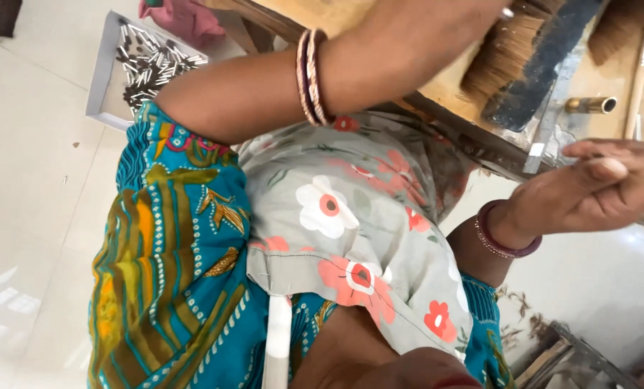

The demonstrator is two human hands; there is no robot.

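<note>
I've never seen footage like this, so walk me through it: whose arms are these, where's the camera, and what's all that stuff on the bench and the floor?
There is one picture, taken by a camera worn on a person's head and looking down, so the arms are that person's own. You see their lap in a flowered apron over blue patterned clothing.

The left hand, with bangles on its wrist, reaches up to a wooden bench and rests at a tuft of brown bristles beside a dark flat brush block. The right hand hovers at the bench edge, fingers curled; whether it holds anything is unclear.

Also on the bench lie a small brass tube and a pale stick. On the floor, a white tray holds many small metal pieces.
</note>
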